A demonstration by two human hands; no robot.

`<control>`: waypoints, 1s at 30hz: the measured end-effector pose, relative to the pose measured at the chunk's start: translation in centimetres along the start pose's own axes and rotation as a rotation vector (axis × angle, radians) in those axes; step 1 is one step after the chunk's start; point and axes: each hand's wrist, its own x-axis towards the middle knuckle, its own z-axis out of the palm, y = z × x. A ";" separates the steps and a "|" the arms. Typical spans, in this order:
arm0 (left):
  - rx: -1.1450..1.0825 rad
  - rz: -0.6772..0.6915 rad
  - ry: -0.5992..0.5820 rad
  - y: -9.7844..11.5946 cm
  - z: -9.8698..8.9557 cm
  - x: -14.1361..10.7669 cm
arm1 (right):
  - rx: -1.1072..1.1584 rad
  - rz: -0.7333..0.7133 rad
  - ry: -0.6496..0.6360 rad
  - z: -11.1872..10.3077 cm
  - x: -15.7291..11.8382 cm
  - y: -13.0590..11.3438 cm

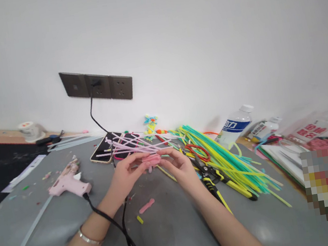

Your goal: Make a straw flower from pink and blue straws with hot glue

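Between the fingertips of both hands is a small pink bundle of fuzzy pipe cleaners, held above the table. My left hand pinches its left end, and my right hand grips its right end. The fingers partly cover it, so its full shape is hard to make out. Below the hands a short pink folded pipe-cleaner piece lies on the grey table, beside a small yellow-green scrap. Behind the hands spreads a loose pile of pale pink pipe cleaners.
A pink glue gun lies at left, its black cord crossing near my left forearm. Green and yellow pipe cleaners and yellow-black pliers are at right. A bottle, phone and small colourful figure stand or lie behind.
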 end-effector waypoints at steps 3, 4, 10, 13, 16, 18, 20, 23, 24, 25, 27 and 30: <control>0.017 -0.023 -0.006 0.0 0.0 0.0 | 0.013 0.007 -0.007 0.0 0.0 0.0; 0.024 -0.024 -0.009 0.0 0.0 0.0 | 0.015 0.014 -0.008 0.1 0.0 0.0; -0.031 0.007 -0.026 0.0 -0.1 0.1 | 0.009 0.036 -0.004 0.2 0.0 0.0; -0.095 0.038 -0.064 -0.2 -0.1 0.0 | 0.011 0.037 0.004 0.1 0.1 0.2; -0.111 0.048 -0.112 -0.3 0.0 -0.2 | 0.042 0.055 0.037 -0.1 0.1 0.4; -0.066 0.056 -0.124 -0.3 0.0 -0.3 | 0.087 0.098 0.051 -0.1 0.1 0.5; 0.001 0.064 -0.109 -0.3 0.0 -0.3 | 0.124 0.151 0.043 0.1 0.0 0.4; 0.053 0.047 -0.086 -0.4 -0.1 -0.2 | 0.154 0.206 0.010 0.3 -0.1 0.3; 0.049 0.039 -0.085 -0.5 -0.1 -0.2 | 0.155 0.219 -0.004 0.3 -0.1 0.3; 0.039 0.029 -0.083 -0.6 -0.1 -0.2 | 0.146 0.229 -0.009 0.3 -0.1 0.3; 0.017 0.017 -0.060 -0.7 -0.2 -0.1 | 0.066 0.208 0.025 0.0 0.0 0.3; 0.011 0.025 -0.015 -0.7 -0.3 0.2 | -0.166 -0.031 0.262 -0.2 -0.1 -0.3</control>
